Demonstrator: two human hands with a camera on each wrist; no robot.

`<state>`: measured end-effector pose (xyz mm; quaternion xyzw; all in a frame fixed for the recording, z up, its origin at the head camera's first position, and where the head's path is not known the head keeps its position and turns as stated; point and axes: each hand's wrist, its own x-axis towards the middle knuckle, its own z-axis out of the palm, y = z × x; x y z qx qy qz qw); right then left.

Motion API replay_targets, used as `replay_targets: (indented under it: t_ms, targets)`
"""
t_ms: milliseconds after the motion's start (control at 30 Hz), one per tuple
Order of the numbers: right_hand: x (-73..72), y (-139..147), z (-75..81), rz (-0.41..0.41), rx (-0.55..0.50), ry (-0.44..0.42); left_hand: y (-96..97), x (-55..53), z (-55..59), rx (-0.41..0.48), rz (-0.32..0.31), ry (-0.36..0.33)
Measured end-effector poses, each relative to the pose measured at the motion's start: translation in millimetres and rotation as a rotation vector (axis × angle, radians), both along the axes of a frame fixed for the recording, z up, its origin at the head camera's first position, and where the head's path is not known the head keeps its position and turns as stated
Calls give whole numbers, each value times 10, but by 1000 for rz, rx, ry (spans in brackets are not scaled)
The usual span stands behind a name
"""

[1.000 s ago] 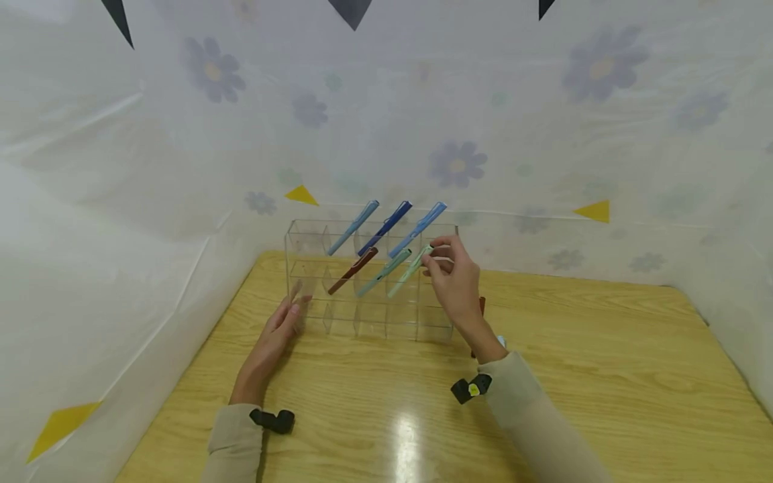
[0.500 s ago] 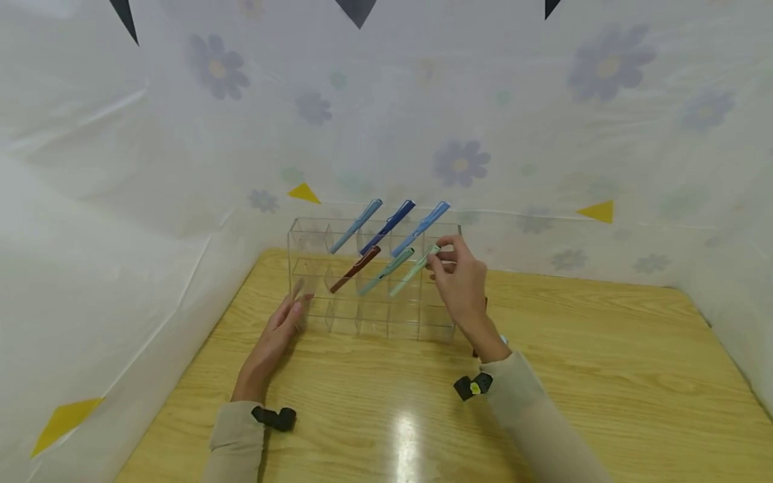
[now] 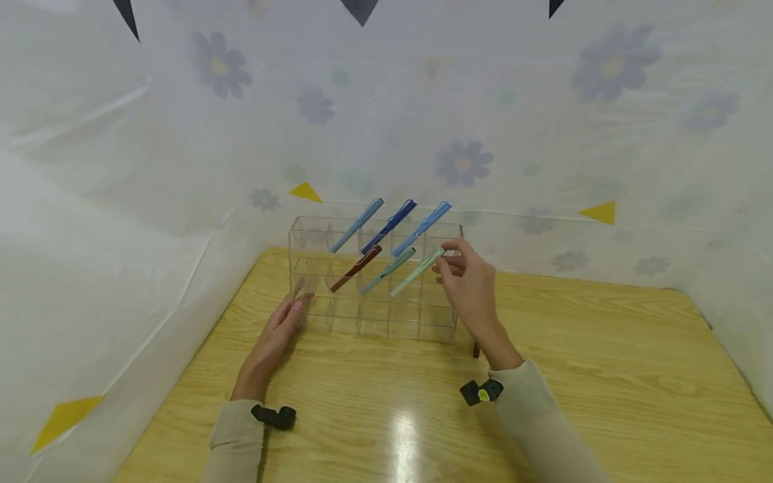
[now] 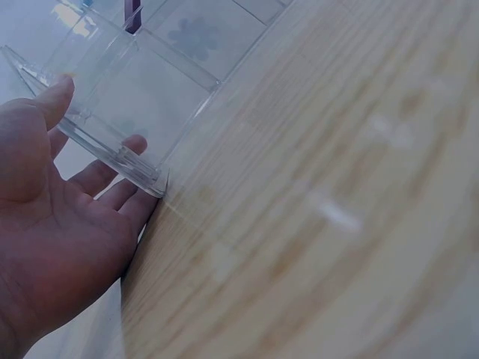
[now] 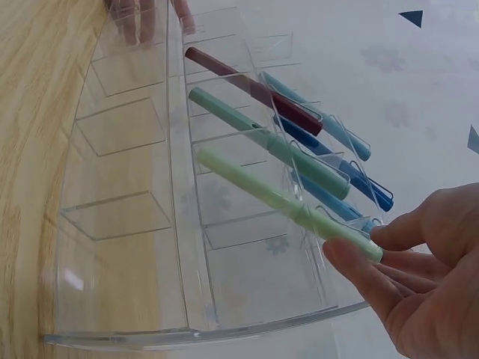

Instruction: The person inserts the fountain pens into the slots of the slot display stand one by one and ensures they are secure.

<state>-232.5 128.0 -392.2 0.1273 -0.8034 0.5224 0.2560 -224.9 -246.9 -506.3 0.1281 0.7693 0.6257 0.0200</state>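
Note:
A clear, tiered pen rack [image 3: 437,315] with divided compartments stands on the table. My left hand [image 3: 279,331] grips its left side panel, thumb on one face and fingers on the other. At the right end of the middle tier, my right hand [image 3: 472,285] has thumb and fingertips about the upper end of a light green pen [image 5: 258,187], which leans in its compartment. Beside it lean a teal green pen [image 5: 239,123] and a dark red pen [image 5: 251,88]. Behind, the top tier holds a light blue pen [image 3: 357,225], a dark blue pen [image 3: 389,227] and a bright blue pen [image 3: 423,228].
The wood-grain table [image 3: 604,376] extends to the right and front of the rack. A dark red object [image 3: 476,350] lies partly hidden behind my right wrist. A flowered white sheet [image 3: 386,121] hangs close behind the rack.
My right hand has drawn slightly right and down along the light green pen, uncovering more of its upper end. The left hand stays on the rack. The view has shifted slightly.

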Motion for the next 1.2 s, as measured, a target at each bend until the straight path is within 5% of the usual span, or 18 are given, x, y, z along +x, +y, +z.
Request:
replay_targets:
  t_ms: [300, 667, 1200]
  targets:
    - [131, 98, 3, 144, -91, -134, 8, -3, -6, -16, 3, 15]
    - [237, 156, -5, 179, -89, -199, 1, 7, 8, -2, -12, 24]
    - [477, 513, -107, 150, -112, -98, 16, 18, 29, -24, 1, 8]
